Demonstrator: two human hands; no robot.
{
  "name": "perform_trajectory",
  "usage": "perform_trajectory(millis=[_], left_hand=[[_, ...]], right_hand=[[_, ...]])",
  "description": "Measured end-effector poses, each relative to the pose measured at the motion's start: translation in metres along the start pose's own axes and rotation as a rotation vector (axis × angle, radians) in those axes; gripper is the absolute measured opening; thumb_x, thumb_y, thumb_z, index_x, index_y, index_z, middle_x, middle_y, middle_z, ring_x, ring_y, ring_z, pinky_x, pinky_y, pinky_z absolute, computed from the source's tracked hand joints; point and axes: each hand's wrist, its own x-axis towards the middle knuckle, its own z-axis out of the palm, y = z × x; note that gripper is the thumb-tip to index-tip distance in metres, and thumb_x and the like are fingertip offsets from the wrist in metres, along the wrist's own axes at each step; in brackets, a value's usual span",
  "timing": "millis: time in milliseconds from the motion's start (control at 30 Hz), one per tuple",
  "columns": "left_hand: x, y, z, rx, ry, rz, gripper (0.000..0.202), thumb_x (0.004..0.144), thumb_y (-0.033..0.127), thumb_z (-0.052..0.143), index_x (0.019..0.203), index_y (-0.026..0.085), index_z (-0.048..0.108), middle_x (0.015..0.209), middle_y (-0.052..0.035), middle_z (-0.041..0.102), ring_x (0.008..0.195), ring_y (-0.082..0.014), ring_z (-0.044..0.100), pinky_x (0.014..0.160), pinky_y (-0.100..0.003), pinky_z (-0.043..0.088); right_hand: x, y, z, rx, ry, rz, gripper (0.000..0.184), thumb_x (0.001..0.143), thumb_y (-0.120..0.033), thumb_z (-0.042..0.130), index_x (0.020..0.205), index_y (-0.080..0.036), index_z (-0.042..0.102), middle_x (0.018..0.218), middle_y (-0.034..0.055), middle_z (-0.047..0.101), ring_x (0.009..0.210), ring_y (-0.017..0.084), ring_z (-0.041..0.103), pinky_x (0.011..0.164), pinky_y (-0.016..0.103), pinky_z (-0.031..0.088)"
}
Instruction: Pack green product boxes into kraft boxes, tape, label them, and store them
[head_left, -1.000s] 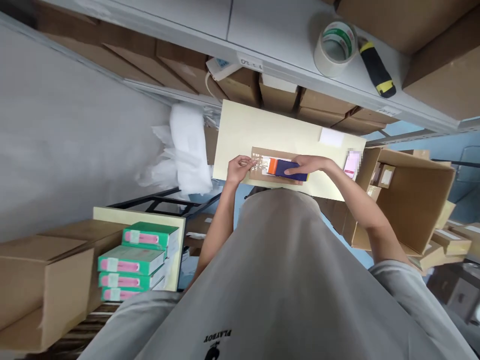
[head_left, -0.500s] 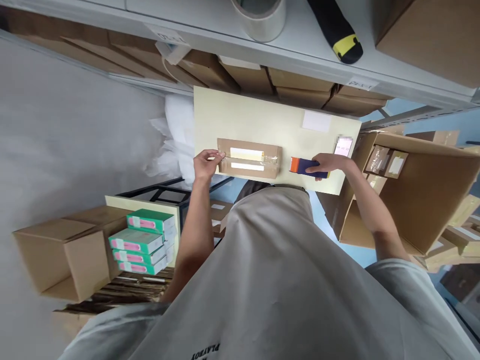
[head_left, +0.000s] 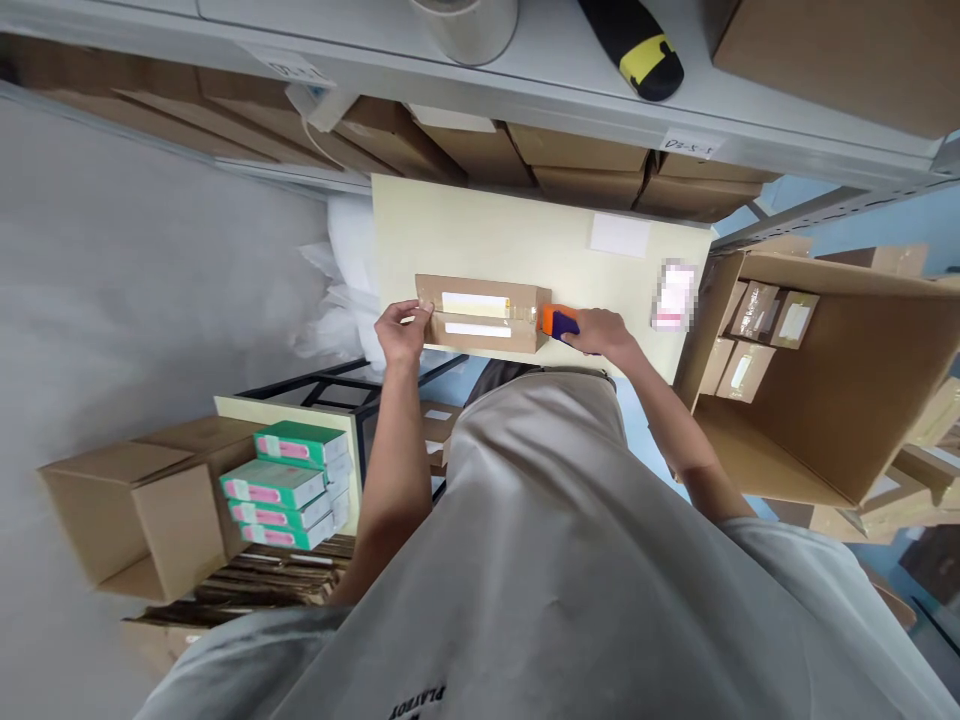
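Observation:
A small brown cardboard box (head_left: 480, 335) with white labels and clear tape along its top lies on a pale yellow table (head_left: 517, 240). My left hand (head_left: 402, 330) grips the box's left end, fingers curled over it. My right hand (head_left: 600, 333) is closed round an orange and dark blue tape dispenser (head_left: 556, 322), whose orange end touches the box's right end.
A phone (head_left: 675, 296) and a white slip (head_left: 619, 234) lie on the table. A large open carton (head_left: 840, 400) with small boxes stands at the right. Green boxes (head_left: 289, 482) are stacked at the left. A tape roll (head_left: 465, 22) and a black-yellow tool (head_left: 634, 45) sit on the shelf above.
My right hand drew the tape dispenser off the box to the right, then brought it back against the box's right end. My left hand stayed on the box's left end.

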Motion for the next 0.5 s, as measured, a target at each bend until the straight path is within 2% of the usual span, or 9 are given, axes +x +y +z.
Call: perform_trajectory(millis=[67,133,233,333,400,500], left_hand=[[0.0,0.001,0.001,0.02,0.008,0.017,0.016,0.082,0.027,0.082,0.09,0.022,0.068,0.084,-0.0014,0.07,0.089,-0.0196,0.07,0.087,-0.03,0.062],[0.0,0.002,0.002,0.019,0.009,0.028,0.015,0.083,0.027,0.081,0.09,0.022,0.068,0.084,-0.0011,0.07,0.089,-0.0196,0.071,0.087,-0.031,0.062],[-0.001,0.002,0.002,0.015,0.001,0.042,0.015,0.085,0.027,0.08,0.091,0.022,0.068,0.087,-0.0015,0.071,0.09,-0.0196,0.072,0.088,-0.031,0.062],[-0.002,-0.001,0.0,0.01,-0.021,0.071,0.015,0.086,0.029,0.08,0.094,0.022,0.069,0.092,-0.0028,0.074,0.095,-0.0208,0.073,0.088,-0.031,0.061],[-0.001,-0.003,-0.002,-0.015,-0.049,0.097,0.015,0.087,0.03,0.08,0.095,0.022,0.07,0.095,-0.0037,0.075,0.097,-0.0213,0.074,0.088,-0.031,0.06],[0.003,-0.007,-0.005,-0.035,-0.11,0.125,0.017,0.087,0.032,0.079,0.098,0.022,0.071,0.097,-0.004,0.077,0.097,-0.0212,0.074,0.085,-0.03,0.06]], right_hand=[[0.002,-0.006,0.017,-0.022,0.111,0.024,0.035,0.105,-0.043,0.077,0.131,-0.021,0.075,0.113,0.0206,0.081,0.126,0.047,0.072,0.108,0.055,0.055],[0.006,-0.011,0.033,-0.037,0.216,0.078,0.04,0.107,-0.036,0.071,0.14,-0.013,0.07,0.128,0.0294,0.078,0.13,0.05,0.071,0.108,0.059,0.055],[0.015,-0.01,0.053,-0.009,0.299,0.179,0.052,0.112,-0.03,0.056,0.154,0.001,0.057,0.13,0.0392,0.075,0.127,0.051,0.073,0.114,0.063,0.051],[0.022,0.0,0.068,-0.003,0.393,0.224,0.056,0.116,-0.028,0.042,0.159,0.007,0.046,0.132,0.0401,0.075,0.13,0.046,0.072,0.125,0.06,0.042],[0.025,0.007,0.079,-0.014,0.464,0.252,0.053,0.117,-0.025,0.037,0.157,0.007,0.047,0.138,0.039,0.072,0.134,0.043,0.07,0.129,0.057,0.039],[0.029,0.014,0.094,-0.021,0.552,0.305,0.048,0.113,-0.017,0.035,0.151,0.004,0.054,0.14,0.0357,0.071,0.138,0.041,0.067,0.128,0.056,0.04]])
